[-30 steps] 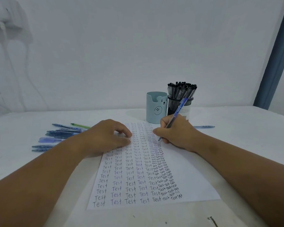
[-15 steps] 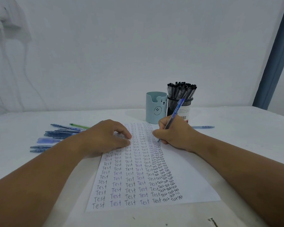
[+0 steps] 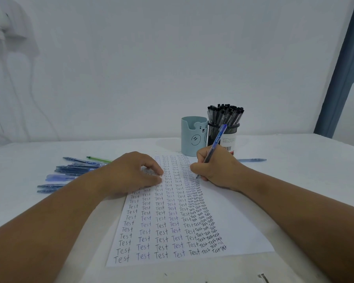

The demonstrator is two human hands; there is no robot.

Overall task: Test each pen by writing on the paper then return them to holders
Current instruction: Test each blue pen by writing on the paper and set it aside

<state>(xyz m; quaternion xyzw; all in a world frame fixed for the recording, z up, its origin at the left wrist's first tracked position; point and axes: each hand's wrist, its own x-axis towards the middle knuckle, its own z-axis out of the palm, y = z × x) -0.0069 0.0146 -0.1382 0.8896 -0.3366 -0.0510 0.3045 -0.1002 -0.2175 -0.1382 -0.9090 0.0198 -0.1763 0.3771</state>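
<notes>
Head view, from left to right: a loose group of blue pens (image 3: 74,170) lies on the white counter (image 3: 294,180) at the far left, with one green pen (image 3: 99,159) at its far edge. Just right of them the left hand (image 3: 131,173) rests on the upper left part of the paper (image 3: 229,221), its fingers (image 3: 151,170) loosely curled with the tips down on the sheet and holding nothing. The paper lies flat in the middle of the counter, its left and middle parts filled with columns of the handwritten word "Test", crowded and smaller toward the right. Beyond the sheet's top edge stands a light blue holder with a bear face (image 3: 193,137), and touching it on the right a black mesh holder (image 3: 231,131) packed with upright black-capped pens (image 3: 225,113). In front of these the right hand (image 3: 217,170) grips a blue pen (image 3: 215,148), fingers curled round its lower barrel; the pen leans up and to the right, its tip down on the paper near the top of the crowded columns. Right of this hand a single blue pen (image 3: 251,159) lies flat on the counter, behind the wrist. At the far right a blue-grey upright frame (image 3: 343,68) runs up the wall.
</notes>
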